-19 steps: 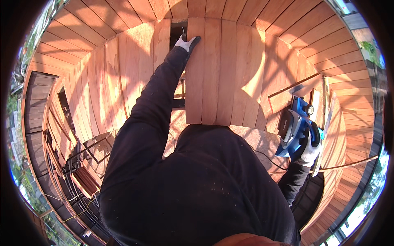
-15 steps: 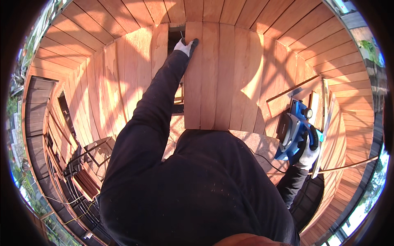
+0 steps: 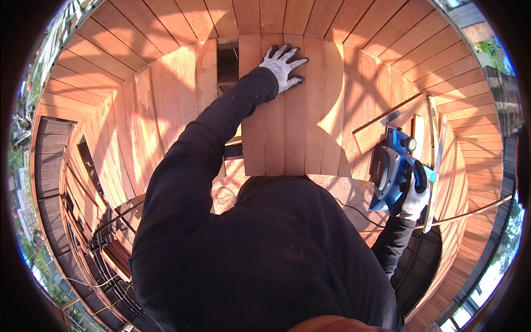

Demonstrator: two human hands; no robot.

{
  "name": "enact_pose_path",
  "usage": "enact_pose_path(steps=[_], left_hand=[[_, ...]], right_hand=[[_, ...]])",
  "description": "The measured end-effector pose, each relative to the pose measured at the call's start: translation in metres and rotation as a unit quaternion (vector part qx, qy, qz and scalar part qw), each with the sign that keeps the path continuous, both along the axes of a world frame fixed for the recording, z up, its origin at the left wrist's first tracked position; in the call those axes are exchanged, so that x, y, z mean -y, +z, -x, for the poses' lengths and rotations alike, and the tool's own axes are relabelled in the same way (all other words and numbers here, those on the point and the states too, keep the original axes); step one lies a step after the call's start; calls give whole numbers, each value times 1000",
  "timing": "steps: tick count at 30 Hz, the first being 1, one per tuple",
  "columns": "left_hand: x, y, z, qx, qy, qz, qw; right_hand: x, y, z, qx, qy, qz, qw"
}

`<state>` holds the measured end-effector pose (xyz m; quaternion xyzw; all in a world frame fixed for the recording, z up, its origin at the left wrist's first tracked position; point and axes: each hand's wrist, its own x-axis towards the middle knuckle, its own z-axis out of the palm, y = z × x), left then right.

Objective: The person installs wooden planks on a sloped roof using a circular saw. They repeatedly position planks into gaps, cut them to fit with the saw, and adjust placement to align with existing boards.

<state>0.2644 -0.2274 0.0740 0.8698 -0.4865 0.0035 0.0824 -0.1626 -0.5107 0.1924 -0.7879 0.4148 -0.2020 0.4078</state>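
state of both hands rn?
Left hand: open, fingers spread, palm down on the wooden boards.
Right hand: closed around the rear handle of the blue power planer.

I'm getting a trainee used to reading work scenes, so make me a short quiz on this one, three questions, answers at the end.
1. Name the tool held by the right grip.
2. True or false: the left grip is clenched into a fist.
3. Pick one: the narrow dark opening in the wooden boards lies to which side of the left grip? A) its left, B) its right.

Key:
1. A blue power planer.
2. False: it is spread open on the boards.
3. A.
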Motion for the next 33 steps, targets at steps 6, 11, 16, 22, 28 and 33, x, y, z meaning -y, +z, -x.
enact_pose_path(steps=[6,11,16,22,28,33], left_hand=[[2,-15,-58,77,9,-10,997],[-56,-10,-77,98,204,-54,973],[-32,-6,3,80,156,-69,982],[17,12,176,-54,7,-40,998],[53,23,312,-343,-380,-31,859],[15,48,253,-63,39,150,986]], right_hand=[[-4,3,2,-16,-3,15,1000],[-17,13,-12,-1,1,-8,1000],[-8,2,-3,46,13,-16,999],[-14,12,-3,16,21,-22,999],[-7,5,-5,23,63,19,998],[1,-1,7,50,92,84,991]])
